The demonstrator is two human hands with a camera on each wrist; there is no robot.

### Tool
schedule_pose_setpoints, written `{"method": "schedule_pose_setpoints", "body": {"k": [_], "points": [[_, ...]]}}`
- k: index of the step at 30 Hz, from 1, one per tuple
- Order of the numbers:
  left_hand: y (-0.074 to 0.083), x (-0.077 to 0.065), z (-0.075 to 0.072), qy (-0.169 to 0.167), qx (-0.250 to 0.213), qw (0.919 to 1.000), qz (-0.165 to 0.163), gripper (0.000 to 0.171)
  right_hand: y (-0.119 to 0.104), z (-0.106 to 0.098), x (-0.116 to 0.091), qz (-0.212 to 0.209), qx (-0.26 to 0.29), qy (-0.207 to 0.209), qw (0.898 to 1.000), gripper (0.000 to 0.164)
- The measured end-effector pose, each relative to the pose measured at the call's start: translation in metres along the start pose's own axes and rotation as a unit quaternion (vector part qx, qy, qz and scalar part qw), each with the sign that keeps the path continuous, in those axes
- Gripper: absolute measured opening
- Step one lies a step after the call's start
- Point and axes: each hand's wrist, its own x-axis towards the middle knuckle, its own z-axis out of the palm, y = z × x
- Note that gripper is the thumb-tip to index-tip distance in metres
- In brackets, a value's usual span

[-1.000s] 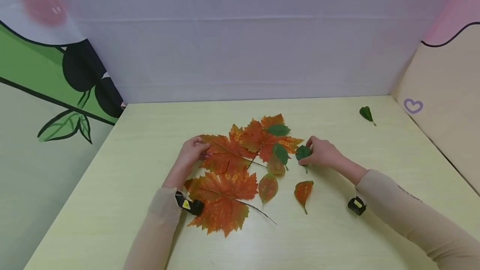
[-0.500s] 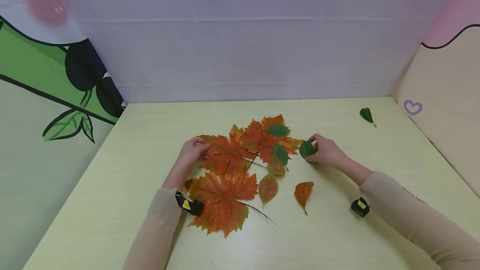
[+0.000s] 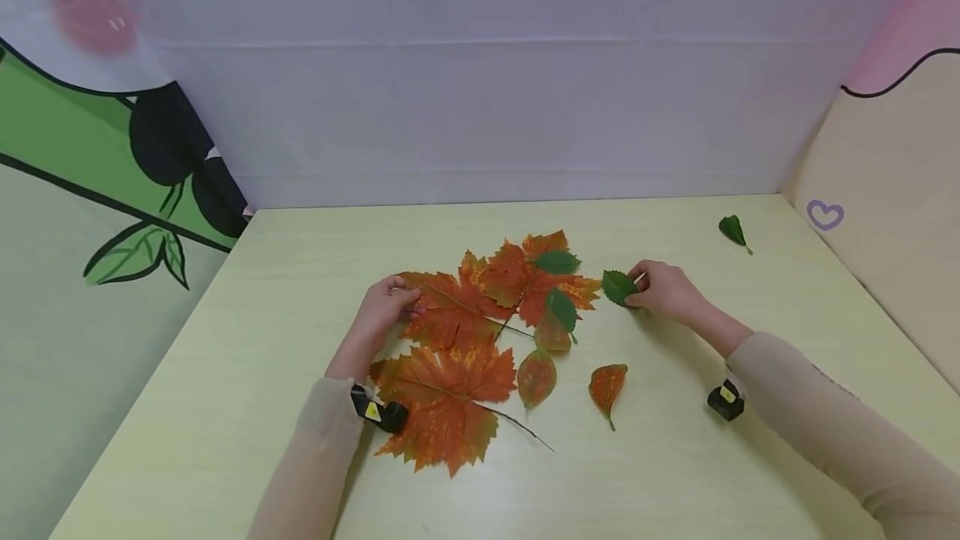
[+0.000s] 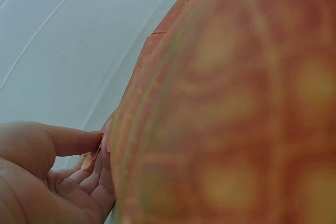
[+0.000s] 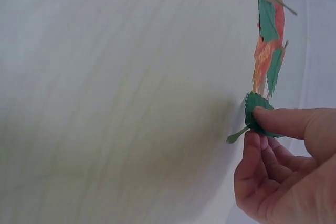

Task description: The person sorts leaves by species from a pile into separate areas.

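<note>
My right hand [image 3: 666, 290] pinches a small green leaf [image 3: 617, 287] between thumb and fingers, just right of an orange maple leaf's tip. In the right wrist view the thumb lies over this toothed leaf and its stalk sticks out to the left. At the left of the pile, my left hand [image 3: 384, 307] pinches the edge of another orange maple leaf [image 3: 442, 298]. A maple leaf [image 4: 236, 103] fills much of the left wrist view, blurred. Two more green leaves, an upper one [image 3: 557, 262] and a lower one [image 3: 562, 309], lie on the far right maple leaf [image 3: 517, 273].
A large maple leaf [image 3: 450, 407] with a long stem lies nearest, partly under the left wrist camera. Right of it are an oval orange-green leaf [image 3: 537, 377] and a curled orange leaf [image 3: 607, 390]. One green leaf [image 3: 732, 229] lies far right on the pale table [image 3: 225, 407].
My right hand has shifted right and slightly away from me, carrying the green leaf, which has turned in its grip. The left hand stays where it was.
</note>
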Motion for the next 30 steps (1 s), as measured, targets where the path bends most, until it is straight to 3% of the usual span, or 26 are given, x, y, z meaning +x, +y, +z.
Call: {"method": "schedule_pose_setpoints", "body": {"k": [30], "points": [[0.002,-0.003,0.001,0.006,0.007,1.0,0.001,0.015,0.045,-0.024,0.03,0.062,0.023,0.063,0.996,0.04]]}}
